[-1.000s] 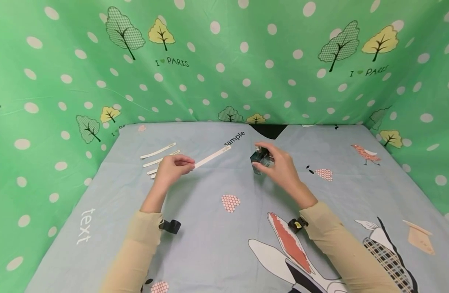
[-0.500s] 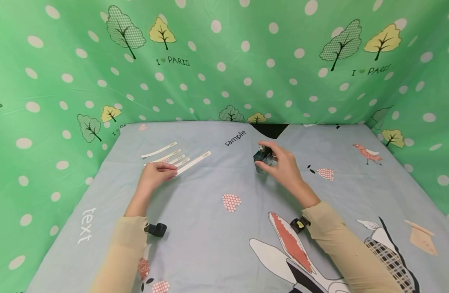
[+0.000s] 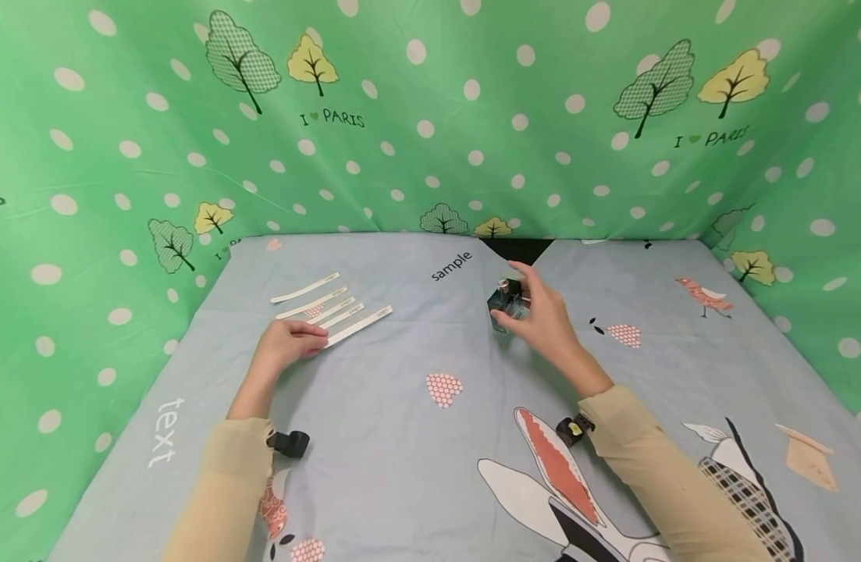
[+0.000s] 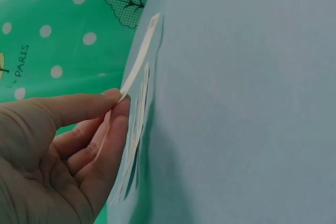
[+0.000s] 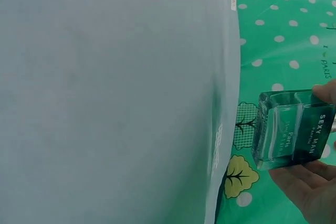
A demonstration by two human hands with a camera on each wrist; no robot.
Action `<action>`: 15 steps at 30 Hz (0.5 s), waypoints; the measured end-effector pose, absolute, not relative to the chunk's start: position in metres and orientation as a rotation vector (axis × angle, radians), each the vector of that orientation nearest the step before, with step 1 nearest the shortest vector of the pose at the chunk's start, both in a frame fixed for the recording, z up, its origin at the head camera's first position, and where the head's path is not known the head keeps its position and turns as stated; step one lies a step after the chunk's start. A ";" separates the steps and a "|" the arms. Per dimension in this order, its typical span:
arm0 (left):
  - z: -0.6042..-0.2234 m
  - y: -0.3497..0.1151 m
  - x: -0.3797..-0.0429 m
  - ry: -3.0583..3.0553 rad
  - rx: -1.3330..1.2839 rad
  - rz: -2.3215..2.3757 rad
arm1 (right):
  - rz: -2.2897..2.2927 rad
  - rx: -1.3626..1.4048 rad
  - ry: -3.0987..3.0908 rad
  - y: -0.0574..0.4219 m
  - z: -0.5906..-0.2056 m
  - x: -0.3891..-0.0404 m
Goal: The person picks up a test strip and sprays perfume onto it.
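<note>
In the head view my left hand [image 3: 282,345] pinches one end of a white perfume test strip [image 3: 360,326]. The left wrist view has the thumb and a fingertip gripping this strip [image 4: 140,56] above the other strips, its printed end pointing away. Several similar paper strips [image 3: 306,289] lie side by side on the cloth, just beyond the hand. My right hand [image 3: 549,324] holds a green glass perfume bottle [image 3: 501,300] upright, thumb on one side and the index finger raised near the bare sprayer top. White lettering shows on the bottle [image 5: 294,129] in the right wrist view.
A grey-blue printed cloth [image 3: 395,437] covers the table. Behind it and at both sides hangs a green dotted curtain [image 3: 430,133]. Each wrist carries a small black camera, one [image 3: 289,443] at the left sleeve and the other [image 3: 574,428] at the right.
My left hand has moved left and towards me, bringing the strip from near the bottle to beside the other strips. The right index finger has lifted from the sprayer; the bottle stays about in place.
</note>
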State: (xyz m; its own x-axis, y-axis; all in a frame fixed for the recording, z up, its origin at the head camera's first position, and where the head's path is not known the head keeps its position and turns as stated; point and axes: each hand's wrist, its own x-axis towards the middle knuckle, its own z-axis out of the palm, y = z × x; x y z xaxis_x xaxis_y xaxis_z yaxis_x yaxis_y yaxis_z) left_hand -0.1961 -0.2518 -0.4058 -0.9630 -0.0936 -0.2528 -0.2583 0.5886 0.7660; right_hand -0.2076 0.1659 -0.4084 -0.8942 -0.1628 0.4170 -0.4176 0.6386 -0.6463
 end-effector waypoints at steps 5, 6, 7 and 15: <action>-0.406 -0.253 -0.195 2.618 -0.306 1.297 | 1.275 0.443 -2.606 0.165 -0.410 -0.216; -0.405 -0.254 -0.195 2.622 -0.303 1.289 | 1.319 0.445 -2.616 0.165 -0.411 -0.218; -0.405 -0.254 -0.194 2.627 -0.306 1.278 | 1.364 0.449 -2.628 0.165 -0.411 -0.220; -0.400 -0.256 -0.197 2.814 -0.254 1.048 | 1.584 0.531 -2.738 0.174 -0.416 -0.233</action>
